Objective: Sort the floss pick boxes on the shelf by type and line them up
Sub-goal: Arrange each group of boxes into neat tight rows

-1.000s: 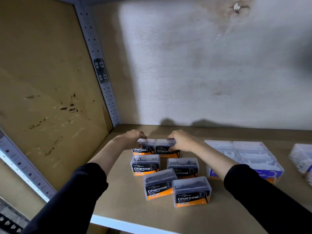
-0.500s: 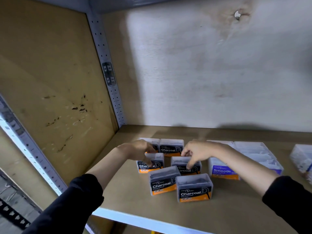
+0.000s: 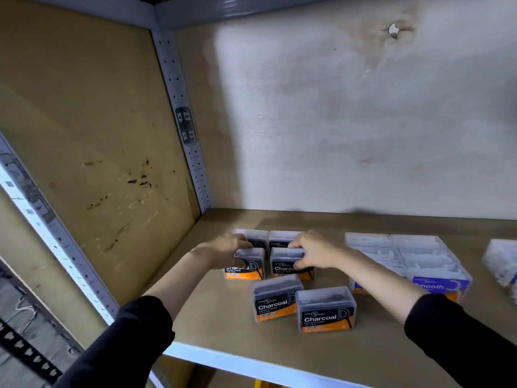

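Note:
Several clear boxes with black-and-orange Charcoal labels stand in pairs on the shelf board. My left hand grips the left box of the middle pair. My right hand grips the right box of that pair. Behind them stands the back pair, partly hidden by my fingers. In front, two more Charcoal boxes sit slightly staggered. To the right, white-filled boxes with purple Smooth labels form a block.
The shelf's left side panel and perforated corner post close in the left. The back wall stands behind the boxes. Another clear box sits at the far right edge. The shelf's white front lip runs below.
Both hands left the back pair of Charcoal boxes and came forward to the middle pair, which they now grip. The camera view shifted slightly left.

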A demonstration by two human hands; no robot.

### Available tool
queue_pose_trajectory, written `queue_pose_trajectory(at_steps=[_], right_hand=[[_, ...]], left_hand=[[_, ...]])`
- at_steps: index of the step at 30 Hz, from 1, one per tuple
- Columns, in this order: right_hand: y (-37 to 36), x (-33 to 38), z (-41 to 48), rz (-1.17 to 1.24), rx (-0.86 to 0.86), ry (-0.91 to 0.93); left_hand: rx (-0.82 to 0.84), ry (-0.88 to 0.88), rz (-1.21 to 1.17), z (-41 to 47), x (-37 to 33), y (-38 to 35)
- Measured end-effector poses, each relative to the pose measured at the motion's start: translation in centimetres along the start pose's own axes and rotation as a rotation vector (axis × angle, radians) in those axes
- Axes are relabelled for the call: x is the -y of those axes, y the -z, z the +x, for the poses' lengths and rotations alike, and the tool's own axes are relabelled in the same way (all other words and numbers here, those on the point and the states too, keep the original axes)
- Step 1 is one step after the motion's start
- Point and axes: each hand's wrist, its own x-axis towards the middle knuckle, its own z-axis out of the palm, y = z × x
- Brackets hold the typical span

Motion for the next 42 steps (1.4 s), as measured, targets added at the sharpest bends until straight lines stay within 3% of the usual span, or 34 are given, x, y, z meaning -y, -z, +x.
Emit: queue_pose_trajectory(at_steps=[7,15,23,42], right_hand=[[0.1,0.3,-2.3,-0.147,-0.113,0.127],[-0.4,0.6,-2.4,-0.26,-0.154,0.139],[-0.9,0.9,-1.4,-0.367,-0.19,0.121],[-1.2,0.9,-1.1,-0.328,-0.234,0.129]], left_hand=[[-0.18,-0.045,-0.003,-1.9,0.3,-1.3],[-0.233,-0.03,0.055,-1.7,0.2,-2.2],[-0.23,-0.002,0.059,-1.0,0.1,-2.2],[-0.247,0.014,0.076,-0.2,-0.2,-2.2]])
